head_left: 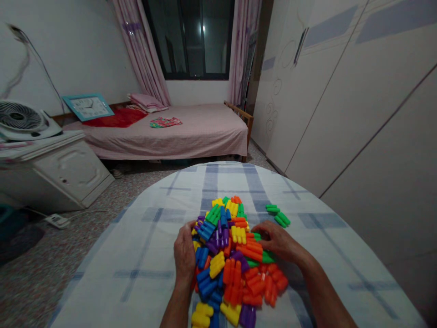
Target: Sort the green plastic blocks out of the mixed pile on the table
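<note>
A pile of colored blocks (232, 255) sits on the desk (143, 255), loose green blocks (278, 215) just past its far right edge. The left hand (184, 255) cups the pile's left side, grip spread; the right hand (278, 241) rests on its right side, grip curled, pinching or not unclear

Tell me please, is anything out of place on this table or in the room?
Two green blocks lie apart from the pile, on the cloth to its right. A clock leans on the bed instead of hanging.
</note>
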Demonstrator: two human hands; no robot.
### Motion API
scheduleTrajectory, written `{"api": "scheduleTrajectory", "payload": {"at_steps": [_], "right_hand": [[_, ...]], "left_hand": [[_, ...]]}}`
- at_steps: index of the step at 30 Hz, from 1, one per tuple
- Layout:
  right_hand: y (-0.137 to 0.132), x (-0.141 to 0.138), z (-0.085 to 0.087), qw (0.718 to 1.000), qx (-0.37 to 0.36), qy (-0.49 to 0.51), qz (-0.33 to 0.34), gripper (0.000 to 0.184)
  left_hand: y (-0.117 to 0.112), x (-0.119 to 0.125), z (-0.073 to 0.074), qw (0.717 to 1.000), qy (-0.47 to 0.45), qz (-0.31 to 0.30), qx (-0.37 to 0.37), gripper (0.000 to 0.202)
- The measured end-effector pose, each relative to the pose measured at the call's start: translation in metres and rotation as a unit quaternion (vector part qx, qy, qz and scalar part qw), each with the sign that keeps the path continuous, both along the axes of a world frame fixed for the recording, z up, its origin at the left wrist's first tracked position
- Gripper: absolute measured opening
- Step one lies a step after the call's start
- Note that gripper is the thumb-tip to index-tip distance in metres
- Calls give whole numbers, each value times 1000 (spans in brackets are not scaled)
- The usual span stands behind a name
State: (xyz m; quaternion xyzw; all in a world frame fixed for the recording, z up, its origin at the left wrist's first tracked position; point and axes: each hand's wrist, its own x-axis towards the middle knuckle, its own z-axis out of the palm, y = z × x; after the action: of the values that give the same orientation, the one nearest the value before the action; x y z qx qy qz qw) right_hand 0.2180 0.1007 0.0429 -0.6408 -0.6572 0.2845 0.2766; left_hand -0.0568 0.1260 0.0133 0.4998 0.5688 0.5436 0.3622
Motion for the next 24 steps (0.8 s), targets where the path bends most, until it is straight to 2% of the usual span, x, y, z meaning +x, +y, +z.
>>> {"api": "scheduleTrajectory", "payload": {"at_steps": [3,7,12,16,20,24], "right_hand": [[5,-1,3,1000,-26,7,14,16],[7,4,0,999,-19,16,-23,15],[10,-1,-1,1000,0,-14,-1,16],[15,-3,1,991,94,-27,-86,10],[19,8,-5,961,203,-53,-179,18],[19,18,-7,946,230,-62,-221,24]], "left_hand": [[0,0,-1,1000,-4,4,1,55],[0,1,0,1000,-4,9,-5,56],[0,1,0,1000,-6,9,-6,57],[0,1,0,1000,-13,6,-1,55],[0,1,-1,1000,-10,8,1,55],[0,1,-1,1000,-6,9,0,53]]}}
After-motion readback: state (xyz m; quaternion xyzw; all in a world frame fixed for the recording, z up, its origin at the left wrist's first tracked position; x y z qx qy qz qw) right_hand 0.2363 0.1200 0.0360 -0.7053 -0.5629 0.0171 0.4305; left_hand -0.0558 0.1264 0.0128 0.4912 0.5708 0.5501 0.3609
